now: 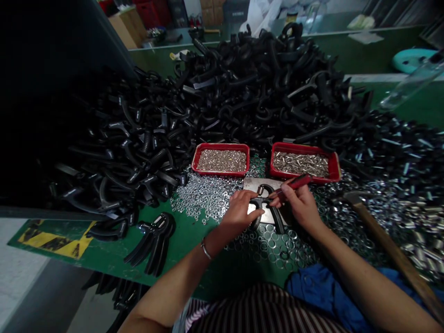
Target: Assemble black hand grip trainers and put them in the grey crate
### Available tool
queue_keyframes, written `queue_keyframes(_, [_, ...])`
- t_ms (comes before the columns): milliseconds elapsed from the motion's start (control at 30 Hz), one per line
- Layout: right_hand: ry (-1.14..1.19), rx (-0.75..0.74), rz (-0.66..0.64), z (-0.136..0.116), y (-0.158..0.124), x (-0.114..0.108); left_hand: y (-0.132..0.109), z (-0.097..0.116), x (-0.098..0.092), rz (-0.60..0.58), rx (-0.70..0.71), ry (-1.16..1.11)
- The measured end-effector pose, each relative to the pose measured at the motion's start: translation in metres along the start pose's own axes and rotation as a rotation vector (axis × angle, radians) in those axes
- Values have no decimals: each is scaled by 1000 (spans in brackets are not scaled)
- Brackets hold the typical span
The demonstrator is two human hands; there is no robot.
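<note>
My right hand (302, 206) grips a screwdriver with a red handle (300, 181); its shaft points left and down toward the tool's middle. Under it lies a black two-handled tool (277, 218) with a curved upper end and a small coiled spring (260, 190). My left hand (238, 208) is closed around the left side of this tool, fingers and thumb near the spring. The tool rests on a flat metal plate (249, 183). Whether the screwdriver's tip touches the tool cannot be made out.
Red trays of small metal parts (220, 174) and pins (338, 175) stand behind the plate. Loose nuts (204, 196) and rings (274, 243) surround it. Black tools (236, 92) are heaped behind; several (156, 243) lie left. A wooden-handled hammer (385, 236) is at right.
</note>
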State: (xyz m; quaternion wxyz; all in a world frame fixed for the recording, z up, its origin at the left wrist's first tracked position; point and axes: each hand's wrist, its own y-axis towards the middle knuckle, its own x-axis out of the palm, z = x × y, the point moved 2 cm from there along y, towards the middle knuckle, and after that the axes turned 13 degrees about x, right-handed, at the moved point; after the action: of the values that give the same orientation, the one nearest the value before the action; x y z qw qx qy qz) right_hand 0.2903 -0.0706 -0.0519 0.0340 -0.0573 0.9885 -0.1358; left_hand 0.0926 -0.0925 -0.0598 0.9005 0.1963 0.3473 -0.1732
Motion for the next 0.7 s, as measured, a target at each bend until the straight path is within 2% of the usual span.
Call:
queue_keyframes(100, [-92,-8,28,-3,-2,1,0,0,1,4,-5,0])
queue_keyframes(267, [-630,-127,141,-11,-8,9,-1,0,1,-7,3,4])
queue_keyframes(333, [-772,-139,142,-17,-4,14,0,2,0,-24,3,22])
queue_keyframes(433, [-721,-146,30,-31,-1,23,3,7,-3,-51,-34,75])
queue_keyframes(533, [-376,-170,-131,-48,-13,30,4,11,-3,-81,-52,131])
queue_keyframes(600, [-203,-174,-177,-55,-25,27,2,12,0,-77,-33,148])
queue_keyframes(633, [-208,-176,-167,-55,-29,22,0,13,1,-66,-20,146])
queue_keyframes(700, [-426,-173,-83,-49,-31,1,-5,15,1,-48,7,124])
